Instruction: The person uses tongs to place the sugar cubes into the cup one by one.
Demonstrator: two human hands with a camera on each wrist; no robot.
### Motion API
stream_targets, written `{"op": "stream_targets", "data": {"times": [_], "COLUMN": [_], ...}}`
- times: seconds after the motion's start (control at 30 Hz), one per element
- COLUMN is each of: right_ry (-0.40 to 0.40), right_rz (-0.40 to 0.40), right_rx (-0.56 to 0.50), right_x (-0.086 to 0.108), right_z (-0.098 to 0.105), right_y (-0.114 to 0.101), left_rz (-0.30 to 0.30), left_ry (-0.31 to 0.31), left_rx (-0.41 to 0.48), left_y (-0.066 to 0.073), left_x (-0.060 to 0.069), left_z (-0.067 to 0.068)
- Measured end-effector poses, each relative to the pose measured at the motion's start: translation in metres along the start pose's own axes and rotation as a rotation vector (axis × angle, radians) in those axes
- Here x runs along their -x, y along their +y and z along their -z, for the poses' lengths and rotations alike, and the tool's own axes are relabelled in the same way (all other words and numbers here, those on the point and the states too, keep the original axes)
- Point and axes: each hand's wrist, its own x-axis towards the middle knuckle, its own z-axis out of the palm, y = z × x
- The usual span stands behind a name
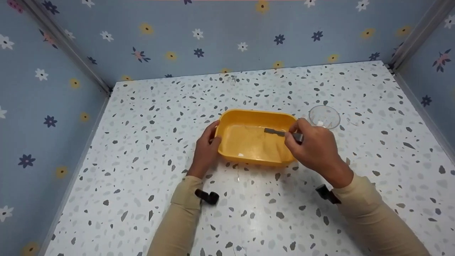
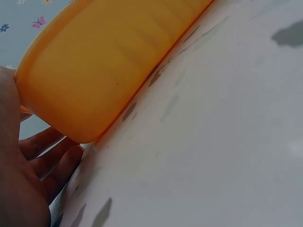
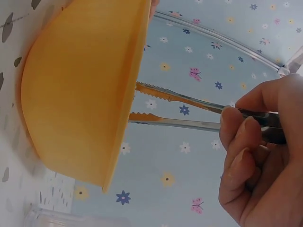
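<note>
A yellow plastic basin (image 1: 256,161) stands on the speckled tabletop, with a small white piece (image 1: 241,154) inside near its front wall. My left hand (image 1: 206,149) holds the basin's left end, thumb at the rim and the other fingers along the outer wall. In the left wrist view its fingers (image 2: 59,172) reach around the basin's lower corner. My right hand (image 1: 316,145) pinches metal tongs (image 1: 274,131) over the basin's right side. The right wrist view shows the tongs' serrated tips (image 3: 151,90) apart at the rim, nothing visible between them.
Behind my right hand stands a clear glass bowl (image 1: 328,110) with a small white piece (image 1: 320,123) in it. Flower-patterned panels (image 1: 227,39) border the table (image 1: 142,170) at the back and both sides.
</note>
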Motion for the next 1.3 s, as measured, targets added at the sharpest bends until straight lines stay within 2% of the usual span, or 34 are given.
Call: {"op": "stream_targets", "data": {"times": [0.3, 0.6, 0.93, 1.17, 1.3], "right_ry": [-0.087, -0.101, -0.153, -0.214, -0.214], "right_rz": [-0.057, -0.008, 0.014, -0.005, -0.009], "right_rx": [-0.085, -0.094, -0.105, -0.108, -0.118], "right_x": [0.004, 0.01, 0.013, 0.015, 0.015], "right_z": [-0.008, -0.022, -0.03, -0.037, -0.037], "right_y": [-0.006, -0.008, -0.011, -0.015, -0.017], "left_rz": [0.018, 0.013, 0.01, 0.024, 0.01], "left_ry": [0.008, 0.003, 0.007, 0.006, 0.003], "left_rx": [-0.007, -0.019, -0.03, -0.03, -0.022], "left_y": [-0.002, -0.002, -0.001, 0.0, 0.0], "left_x": [-0.001, 0.0, -0.001, -0.001, -0.001], "left_z": [-0.001, -0.001, -0.001, -0.001, -0.001]}}
